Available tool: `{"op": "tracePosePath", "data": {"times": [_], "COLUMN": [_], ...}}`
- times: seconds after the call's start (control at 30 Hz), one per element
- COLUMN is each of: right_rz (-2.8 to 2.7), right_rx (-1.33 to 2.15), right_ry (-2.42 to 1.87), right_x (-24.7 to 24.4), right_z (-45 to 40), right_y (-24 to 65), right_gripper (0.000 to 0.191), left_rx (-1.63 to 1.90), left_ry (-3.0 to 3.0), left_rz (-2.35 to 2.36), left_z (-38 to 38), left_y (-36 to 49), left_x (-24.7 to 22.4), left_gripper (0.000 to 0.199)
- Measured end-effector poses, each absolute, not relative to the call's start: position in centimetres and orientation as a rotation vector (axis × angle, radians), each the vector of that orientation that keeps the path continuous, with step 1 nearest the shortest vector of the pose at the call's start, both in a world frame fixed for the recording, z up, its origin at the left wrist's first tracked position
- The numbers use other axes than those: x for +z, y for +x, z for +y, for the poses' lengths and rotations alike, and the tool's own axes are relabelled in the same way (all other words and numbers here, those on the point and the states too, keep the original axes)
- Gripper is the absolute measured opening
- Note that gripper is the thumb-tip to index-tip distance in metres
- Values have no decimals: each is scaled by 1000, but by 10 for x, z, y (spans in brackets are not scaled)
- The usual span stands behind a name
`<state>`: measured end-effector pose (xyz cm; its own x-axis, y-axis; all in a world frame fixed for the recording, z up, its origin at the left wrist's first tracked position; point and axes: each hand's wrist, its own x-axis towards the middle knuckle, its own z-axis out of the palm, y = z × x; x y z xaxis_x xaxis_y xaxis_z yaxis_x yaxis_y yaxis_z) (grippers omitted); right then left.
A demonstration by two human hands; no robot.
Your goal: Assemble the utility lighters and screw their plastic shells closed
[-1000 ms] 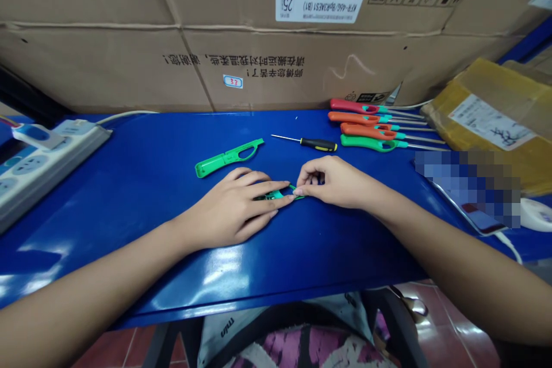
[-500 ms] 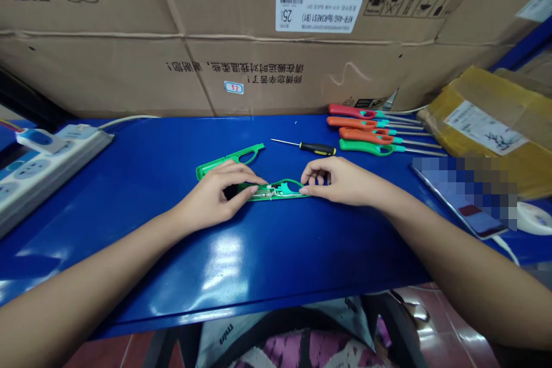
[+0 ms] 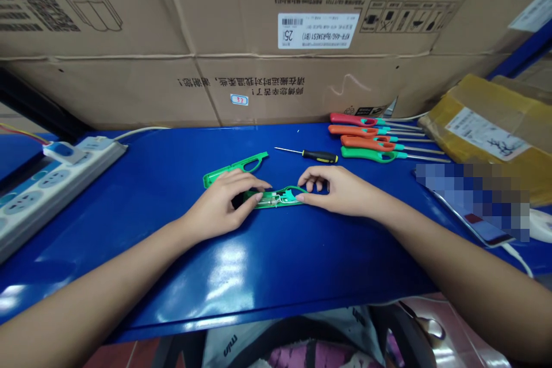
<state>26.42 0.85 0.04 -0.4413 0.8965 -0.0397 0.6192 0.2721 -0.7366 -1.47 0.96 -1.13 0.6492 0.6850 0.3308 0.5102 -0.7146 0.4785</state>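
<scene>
An opened green lighter half lies on the blue table, with a teal trigger, white wires and a clear part showing inside it. My left hand grips its left end between thumb and fingers, hiding that end. At the other end is my right hand, its thumb pressed on the trigger end and its fingers curled behind. Just behind my left hand rests the other green half shell, partly covered by the fingers. A black and yellow screwdriver lies farther back.
Several long-necked lighters, among them a red one and a green one, lie at the back right. Beside them are a yellow-taped package and a phone. A power strip stands left; a large cardboard box walls the back.
The view has tilted up slightly, so everything sits lower in the picture. My right thumb has shifted a little inward over the lighter half's right end. My left hand keeps its grip.
</scene>
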Motion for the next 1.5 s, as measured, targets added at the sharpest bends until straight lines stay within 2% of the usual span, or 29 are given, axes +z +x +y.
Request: {"op": "tracePosePath", "data": {"times": [0.13,0.43,0.53,0.67,0.77,0.87,0.97,1.03,1.2,1.43,1.5], "right_rz": [-2166,-2232,-2171,-2041,-1960,-1932,-2066,-2262,-2551,-2594,-2628], "right_rx": [892,835,874,781,689,490,244,138,144,212,215], "right_ry": [-1293,-1210,-1202,-1249,-1264,-1195,-1035,-912,-726,-848,-866], "right_x": [-2,-4,-2,3,7,11,19,24,23,14,14], "right_z": [8,7,7,9,10,10,6,3,-3,7,11], "right_y": [260,258,258,258,261,264,267,267,265,271,274], "right_gripper": [32,24,26,23,19,19,42,51,41,31,33], "left_rx": [682,805,800,524,507,680,838,805,705,856,803], "left_ry": [2514,2580,2621,2584,2622,2611,2369,2226,2211,2413,2517], "left_rz": [991,1121,1351,1563,1497,1426,1279,1128,936,960,893], "left_z": [9,15,25,45,52,44,24,9,-11,2,5], "left_y": [-17,-22,-32,-55,-63,-54,-35,-21,-4,-18,-22], "left_x": [-7,-1,-1,-7,-7,1,13,19,23,10,7], "left_gripper": [30,24,33,58,51,49,43,41,34,42,37]}}
